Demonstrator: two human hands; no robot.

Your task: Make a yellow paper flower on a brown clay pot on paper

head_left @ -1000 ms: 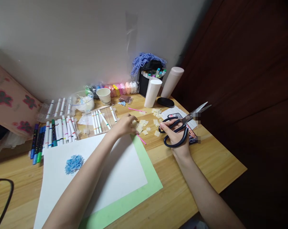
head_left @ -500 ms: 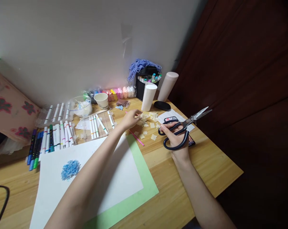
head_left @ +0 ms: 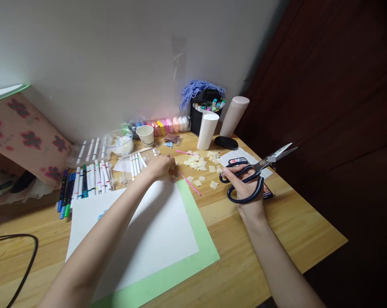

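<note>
My right hand (head_left: pixel 248 188) holds black-handled scissors (head_left: pixel 260 167) above the table's right side, blades pointing away to the upper right. My left hand (head_left: pixel 163 167) is closed with curled fingers at the far edge of the white paper (head_left: pixel 155 231); anything in its fingers is hidden. Just right of it lie small cream paper pieces (head_left: pixel 196 161) in a loose heap, several scattered. Two thin pink sticks flank the heap, the nearer pink stick (head_left: pixel 190 184) beside my fingers. My left forearm covers most of a blue crumpled-paper patch (head_left: pixel 102 213) on the white paper.
Several markers (head_left: pixel 93 177) lie at the left, near a clear bowl (head_left: pixel 120 145) and a paper cup (head_left: pixel 145 135). A white cylinder (head_left: pixel 208 131), a black lid (head_left: pixel 225 142) and a black pen holder (head_left: pixel 197 119) stand toward the wall. A phone (head_left: pixel 267 191) lies under my right hand.
My left hand has drawn back from the cream pieces, toward the left and nearer the white paper, uncovering the heap. My right hand still holds the scissors. The view has shifted slightly left.
</note>
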